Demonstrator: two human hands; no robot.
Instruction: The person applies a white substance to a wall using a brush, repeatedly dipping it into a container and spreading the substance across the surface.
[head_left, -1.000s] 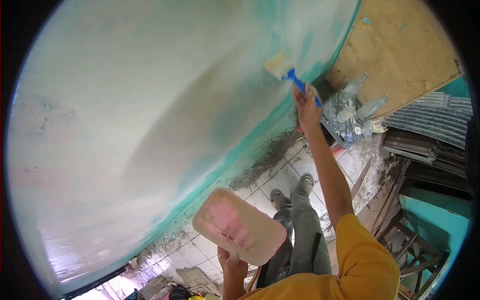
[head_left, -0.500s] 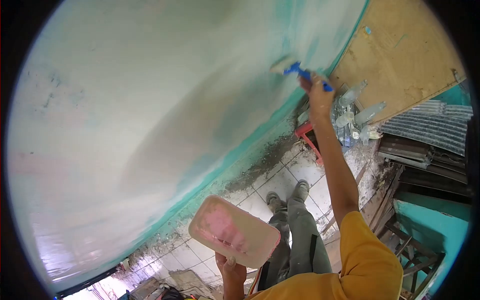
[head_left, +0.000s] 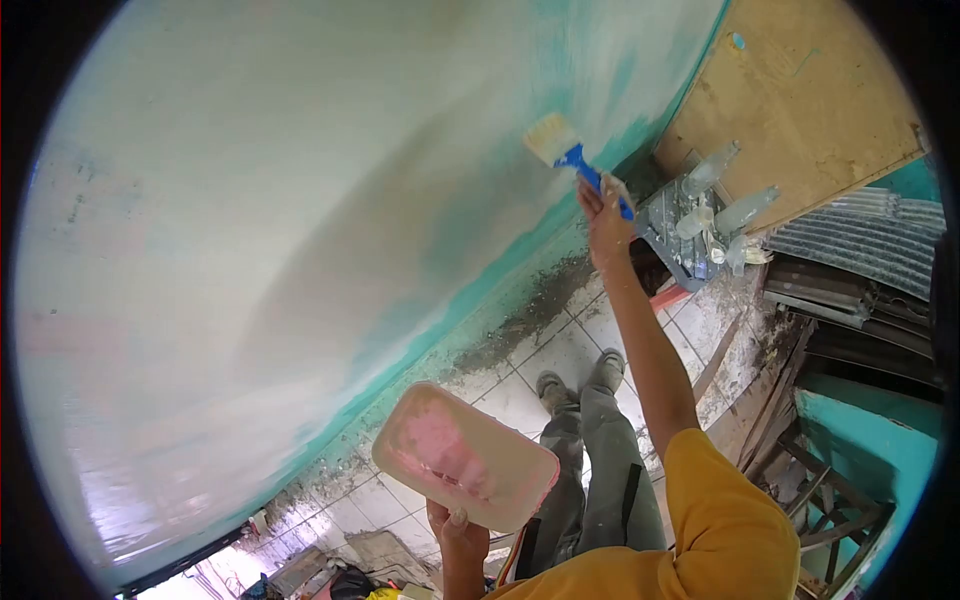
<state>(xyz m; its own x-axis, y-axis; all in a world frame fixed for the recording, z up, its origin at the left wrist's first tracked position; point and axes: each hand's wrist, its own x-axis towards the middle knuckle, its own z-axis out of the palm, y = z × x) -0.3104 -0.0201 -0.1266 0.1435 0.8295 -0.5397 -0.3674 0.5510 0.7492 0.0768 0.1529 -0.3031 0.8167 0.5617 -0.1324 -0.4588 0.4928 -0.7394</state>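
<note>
My right hand (head_left: 607,212) is closed round the blue handle of a wide paintbrush (head_left: 553,140). The pale bristles lie over the whitish wall (head_left: 330,180), beside streaks of teal; whether they touch it I cannot tell. Low in the view, my left hand (head_left: 460,528) grips the lower edge of a pale rectangular tub (head_left: 515,470). Pink residue coats part of the tub's inside. Teal paint runs along the wall's bottom edge.
Glass bottles (head_left: 745,208) stand on a grey surface near a wooden board (head_left: 800,110). Corrugated sheets (head_left: 860,250) are stacked at the right. Below are a tiled floor (head_left: 560,350), a teal panel (head_left: 860,450) and assorted items at the bottom left.
My right hand has moved down and slightly left with the brush, whose bristles now show broadside. The tub has shifted slightly left.
</note>
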